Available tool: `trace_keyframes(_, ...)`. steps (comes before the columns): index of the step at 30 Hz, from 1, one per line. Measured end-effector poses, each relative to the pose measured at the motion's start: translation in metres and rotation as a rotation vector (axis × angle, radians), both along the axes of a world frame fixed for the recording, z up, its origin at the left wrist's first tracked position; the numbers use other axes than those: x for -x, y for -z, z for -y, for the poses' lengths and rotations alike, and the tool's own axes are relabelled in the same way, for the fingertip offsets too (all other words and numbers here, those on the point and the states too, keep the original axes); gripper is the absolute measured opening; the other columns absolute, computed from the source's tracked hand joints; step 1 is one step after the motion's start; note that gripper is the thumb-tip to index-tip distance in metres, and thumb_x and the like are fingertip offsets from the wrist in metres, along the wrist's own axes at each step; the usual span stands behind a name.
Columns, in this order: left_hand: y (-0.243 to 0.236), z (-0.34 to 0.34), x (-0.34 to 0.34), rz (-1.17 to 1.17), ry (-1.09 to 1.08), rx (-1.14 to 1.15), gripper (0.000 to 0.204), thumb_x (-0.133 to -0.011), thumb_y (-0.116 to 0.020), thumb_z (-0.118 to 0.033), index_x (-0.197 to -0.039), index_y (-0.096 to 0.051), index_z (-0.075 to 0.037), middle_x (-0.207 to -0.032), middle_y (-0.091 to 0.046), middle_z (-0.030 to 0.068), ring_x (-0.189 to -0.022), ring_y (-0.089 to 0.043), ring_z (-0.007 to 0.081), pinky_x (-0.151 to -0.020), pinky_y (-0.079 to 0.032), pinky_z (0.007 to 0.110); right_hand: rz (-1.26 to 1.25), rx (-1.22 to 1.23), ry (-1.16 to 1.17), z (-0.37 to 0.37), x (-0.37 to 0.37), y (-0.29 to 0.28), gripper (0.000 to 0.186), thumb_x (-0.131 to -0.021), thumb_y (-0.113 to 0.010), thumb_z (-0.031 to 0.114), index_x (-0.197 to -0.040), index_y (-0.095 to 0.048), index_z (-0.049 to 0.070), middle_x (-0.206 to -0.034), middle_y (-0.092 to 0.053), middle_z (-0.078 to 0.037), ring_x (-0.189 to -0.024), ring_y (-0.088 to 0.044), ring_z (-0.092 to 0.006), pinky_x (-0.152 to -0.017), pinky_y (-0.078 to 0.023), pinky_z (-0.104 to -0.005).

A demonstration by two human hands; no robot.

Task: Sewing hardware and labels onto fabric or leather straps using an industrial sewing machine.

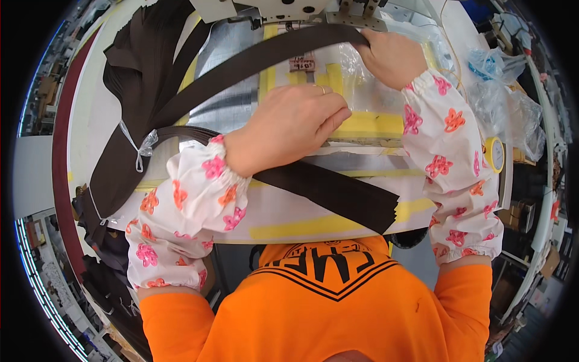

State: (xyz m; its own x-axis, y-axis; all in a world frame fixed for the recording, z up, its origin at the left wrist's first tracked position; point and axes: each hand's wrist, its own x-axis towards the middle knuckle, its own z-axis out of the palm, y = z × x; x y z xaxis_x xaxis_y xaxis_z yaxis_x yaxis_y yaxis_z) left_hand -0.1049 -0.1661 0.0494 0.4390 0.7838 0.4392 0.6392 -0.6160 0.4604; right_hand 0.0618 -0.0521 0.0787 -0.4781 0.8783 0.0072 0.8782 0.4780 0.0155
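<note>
My right hand [392,57] pinches the end of a long dark brown fabric strip [259,62] at the upper right, under the machine head. The strip arches leftward to a thick bundle [148,60] of the same strips, bound with clear ties. In the middle, my left hand [289,123] hovers over the worktop with its fingers curled under and the thumb against them. Its fingertips face down, so whether anything is in them stays hidden. A flat stack of dark strips [332,190] passes beneath my left wrist, its layered ends fanned toward the table's near edge.
Above my hands is a white sewing machine head [283,11]. Yellow tape [374,123] and clear plastic sheeting cover parts of the worktop. A yellow round tape measure [494,155] lies beside my right sleeve. Crumpled clear plastic bags [503,99] sit at the right edge.
</note>
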Motion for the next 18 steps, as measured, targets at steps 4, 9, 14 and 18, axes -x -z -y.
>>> trace_keyframes(4,0.021,-0.038,0.010,0.388,-0.168,0.845,0.038,-0.096,-0.039,-0.032,-0.096,-0.060,-0.001,-0.069,-0.060,0.0033,-0.059,-0.052,0.0079,-0.055,-0.043,0.023,-0.926,0.490,0.168,-0.012,0.010,0.026,0.029,-0.084,-0.050,0.028,-0.100,-0.060,0.006,-0.085,-0.064,-0.012,-0.076,-0.059,-0.0256,-0.064,-0.042,-0.0342)
trace_keyframes(9,0.040,-0.061,0.019,0.893,-0.375,0.880,0.029,-0.091,-0.051,-0.028,-0.092,-0.060,0.000,-0.070,-0.060,0.0041,-0.057,-0.053,0.0070,-0.055,-0.045,0.023,-1.257,0.097,-0.035,-0.008,0.047,0.075,0.023,-0.084,-0.046,0.009,-0.098,-0.059,-0.003,-0.087,-0.063,-0.025,-0.085,-0.061,-0.0381,-0.074,-0.046,-0.0405)
trace_keyframes(14,0.059,-0.097,0.034,0.542,-0.461,0.561,0.022,-0.090,-0.054,-0.020,-0.092,-0.058,0.001,-0.076,-0.062,0.0043,-0.063,-0.057,0.0139,-0.059,-0.047,0.028,-1.037,0.020,0.161,-0.008,0.057,0.080,0.025,-0.080,-0.053,0.013,-0.098,-0.058,-0.003,-0.086,-0.061,-0.029,-0.086,-0.058,-0.0442,-0.075,-0.046,-0.0458)
trace_keyframes(18,0.059,-0.096,0.033,-0.091,-0.486,0.004,0.021,-0.082,-0.054,-0.013,-0.098,-0.059,-0.001,-0.100,-0.057,0.0237,-0.092,-0.056,0.0365,-0.081,-0.044,0.041,-1.015,-0.013,0.083,-0.015,0.056,0.086,0.024,-0.076,-0.055,0.011,-0.095,-0.056,-0.003,-0.084,-0.061,-0.029,-0.082,-0.058,-0.0455,-0.072,-0.047,-0.0489)
